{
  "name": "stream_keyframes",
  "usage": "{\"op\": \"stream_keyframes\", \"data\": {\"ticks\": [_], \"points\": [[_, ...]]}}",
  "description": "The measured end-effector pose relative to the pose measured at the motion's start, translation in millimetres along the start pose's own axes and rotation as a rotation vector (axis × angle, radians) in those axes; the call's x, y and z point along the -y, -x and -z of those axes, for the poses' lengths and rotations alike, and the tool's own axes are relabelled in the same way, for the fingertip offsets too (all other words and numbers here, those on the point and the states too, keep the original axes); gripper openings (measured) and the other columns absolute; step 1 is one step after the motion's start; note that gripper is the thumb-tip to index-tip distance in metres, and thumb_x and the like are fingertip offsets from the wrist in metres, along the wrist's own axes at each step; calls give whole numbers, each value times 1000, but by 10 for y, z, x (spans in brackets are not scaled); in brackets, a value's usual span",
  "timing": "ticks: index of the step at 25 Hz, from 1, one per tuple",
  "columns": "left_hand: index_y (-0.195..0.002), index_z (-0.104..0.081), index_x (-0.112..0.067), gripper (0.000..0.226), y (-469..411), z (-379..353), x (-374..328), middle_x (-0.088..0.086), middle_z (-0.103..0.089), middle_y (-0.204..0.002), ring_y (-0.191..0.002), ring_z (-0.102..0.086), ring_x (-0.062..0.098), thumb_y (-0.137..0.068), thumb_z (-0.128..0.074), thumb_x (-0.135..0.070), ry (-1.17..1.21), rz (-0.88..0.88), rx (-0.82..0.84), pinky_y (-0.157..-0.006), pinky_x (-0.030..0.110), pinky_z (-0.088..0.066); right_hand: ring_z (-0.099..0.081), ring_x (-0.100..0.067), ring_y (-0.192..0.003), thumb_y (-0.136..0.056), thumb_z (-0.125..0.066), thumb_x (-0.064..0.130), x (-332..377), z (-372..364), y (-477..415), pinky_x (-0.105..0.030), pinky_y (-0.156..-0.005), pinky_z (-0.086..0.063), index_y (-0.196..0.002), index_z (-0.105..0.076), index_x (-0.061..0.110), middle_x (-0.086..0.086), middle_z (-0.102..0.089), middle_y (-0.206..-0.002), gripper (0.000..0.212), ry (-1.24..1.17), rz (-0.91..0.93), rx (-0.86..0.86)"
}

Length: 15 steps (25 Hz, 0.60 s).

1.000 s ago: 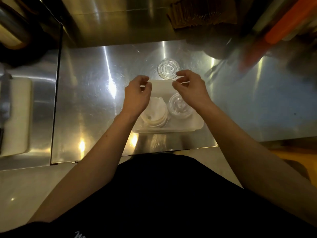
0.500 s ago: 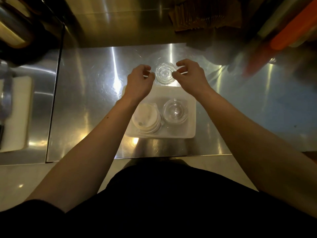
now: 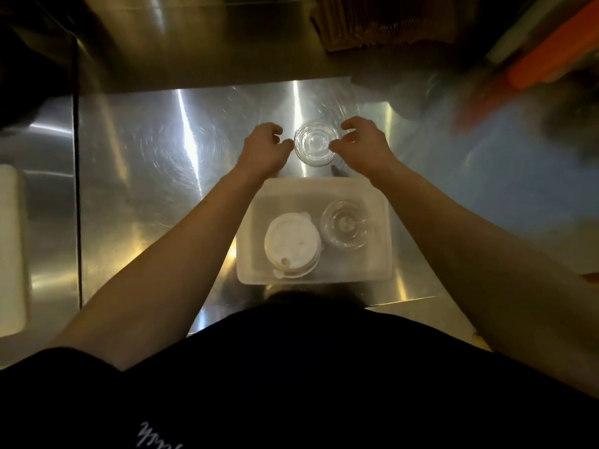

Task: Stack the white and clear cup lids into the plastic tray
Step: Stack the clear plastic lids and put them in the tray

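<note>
A translucent plastic tray point(image 3: 379, 196) lies on the steel counter near me. Inside it a stack of white lids point(image 3: 291, 243) sits on the left and a stack of clear lids point(image 3: 345, 225) on the right. Beyond the tray a separate stack of clear lids point(image 3: 316, 143) rests on the counter. My left hand point(image 3: 264, 150) is at that stack's left side and my right hand point(image 3: 364, 144) at its right side. Their fingertips touch or nearly touch its rim; I cannot tell whether they grip it.
The steel counter point(image 3: 146, 163) ends at a dark gap on the left, with a white block point(image 3: 11, 247) beyond. Brown cardboard sleeves point(image 3: 372, 24) stand at the back wall. Blurred orange and white items point(image 3: 544, 56) crowd the back right.
Both hands have moved away from me, from above the tray's far rim to the two sides of the clear lid stack beyond it. The view has shifted too.
</note>
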<state>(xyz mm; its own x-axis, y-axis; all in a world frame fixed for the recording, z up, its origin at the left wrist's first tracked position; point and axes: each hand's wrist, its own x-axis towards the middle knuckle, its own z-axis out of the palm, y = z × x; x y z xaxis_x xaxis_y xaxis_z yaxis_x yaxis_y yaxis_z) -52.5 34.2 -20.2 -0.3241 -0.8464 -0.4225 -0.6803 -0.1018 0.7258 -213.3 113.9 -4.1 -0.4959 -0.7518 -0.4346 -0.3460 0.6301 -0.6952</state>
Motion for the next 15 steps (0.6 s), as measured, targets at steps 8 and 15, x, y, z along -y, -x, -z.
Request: {"op": "stream_keyframes", "data": {"ticks": [8,15], "points": [[-140,-44,-10,53,-332,-82,31,14,-57,-130,-112,-62,34,-90,-59,-21,116,148,171,-97,46,-52,-57,-20,-99,-84,-66,23,-54,-54,-250,-33,-92,-50,-132,-49,13,-11,-61,-122,52,72,-81,12],[-141,-43,-13,55,-463,-174,15,13,-56,-132,-112,-61,28,-89,-61,-20,122,153,154,-93,40,-54,-56,-20,-103,-83,-67,22,-135,-62,-531,-34,-95,-49,-134,-47,12,-12,-58,-125,56,67,-104,54]]}}
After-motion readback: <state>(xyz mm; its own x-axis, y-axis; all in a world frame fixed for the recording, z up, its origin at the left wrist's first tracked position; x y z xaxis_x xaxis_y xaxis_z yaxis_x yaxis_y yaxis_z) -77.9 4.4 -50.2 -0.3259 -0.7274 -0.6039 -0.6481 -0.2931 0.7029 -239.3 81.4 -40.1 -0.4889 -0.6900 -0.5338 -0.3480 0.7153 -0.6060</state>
